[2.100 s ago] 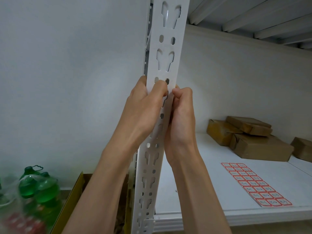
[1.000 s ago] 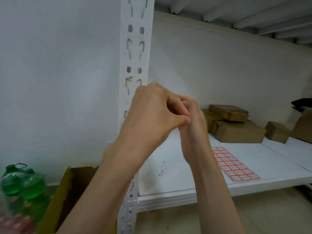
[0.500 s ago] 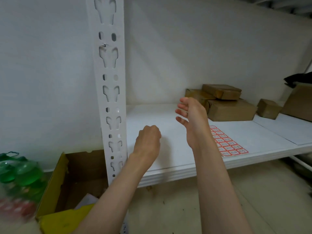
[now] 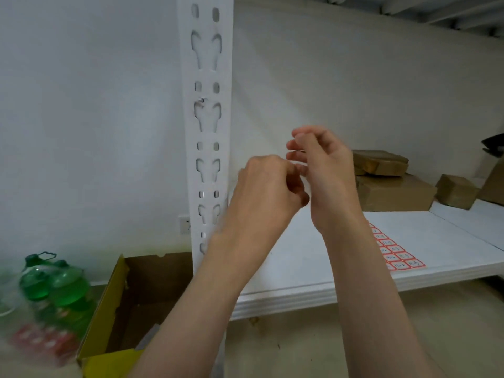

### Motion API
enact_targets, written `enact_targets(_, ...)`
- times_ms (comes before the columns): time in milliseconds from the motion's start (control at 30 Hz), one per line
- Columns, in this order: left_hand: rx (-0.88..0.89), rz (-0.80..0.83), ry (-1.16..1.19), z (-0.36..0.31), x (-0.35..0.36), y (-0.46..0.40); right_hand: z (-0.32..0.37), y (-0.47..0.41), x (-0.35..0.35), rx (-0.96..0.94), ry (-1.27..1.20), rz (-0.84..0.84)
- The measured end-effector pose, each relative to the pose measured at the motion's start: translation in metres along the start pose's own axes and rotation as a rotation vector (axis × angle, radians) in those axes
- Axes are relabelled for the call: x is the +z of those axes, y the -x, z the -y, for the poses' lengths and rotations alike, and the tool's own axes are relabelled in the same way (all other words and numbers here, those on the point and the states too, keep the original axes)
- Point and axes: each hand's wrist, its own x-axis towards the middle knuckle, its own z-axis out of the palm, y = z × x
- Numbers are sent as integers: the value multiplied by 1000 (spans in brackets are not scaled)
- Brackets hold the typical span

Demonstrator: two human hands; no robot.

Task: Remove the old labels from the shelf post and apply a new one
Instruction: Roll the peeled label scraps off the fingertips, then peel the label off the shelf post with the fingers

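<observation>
red-bordered label sheet (image 4: 395, 255) on the shelf board (image 4: 436, 241), handwritten marks too small to read

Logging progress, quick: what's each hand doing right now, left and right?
Left hand: fingers curled, tips against the right hand; whether it pinches anything cannot be told.
Right hand: fingers loosely spread, open, nothing visibly held.

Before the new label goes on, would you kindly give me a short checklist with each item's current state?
1. Shelf post face free of old labels: ok on the visible stretch, apart from a small dark speck near one slot.
2. Sheet of red labels on the shelf: ok, beside the right arm.
3. Left hand free: cannot tell; its fingertips curl against the right hand.
4. Right hand free: cannot tell.
5. Hands clear of the post: ok.
</observation>
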Motion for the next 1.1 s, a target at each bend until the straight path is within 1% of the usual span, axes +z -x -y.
enact_targets(100, 57, -88, 68, -12, -50, 6, 15, 8, 17, -105, -76, 87)
enact_targets(233, 16, -134, 287, -5, -104, 13, 25, 19, 37, -272, -45, 147)
enact_targets(300, 16, -205, 341, 6, -124, 15, 27, 25, 46, -356, 10, 145)
enact_targets(400, 23, -343, 384, 26, -143, 14, 26, 29, 58, -493, 161, 112)
enact_targets(533, 2, -455, 410, 48, -139, 9, 17, 29, 74, -644, 354, 58)
enact_targets(667, -52, -467, 504, 61, -124, 3, 9, 28, 83, -719, 393, -23)
enact_targets(867, -85, -421, 616, 67, -119, 0, 3, 31, 92, -821, 397, -181)
enact_targets(1000, -88, -389, 666, 68, -119, -1, 0, 34, 97, -855, 405, -231)
enact_targets(1100, -81, -387, 675, 69, -119, -1, -2, 36, 102, -863, 456, -254)
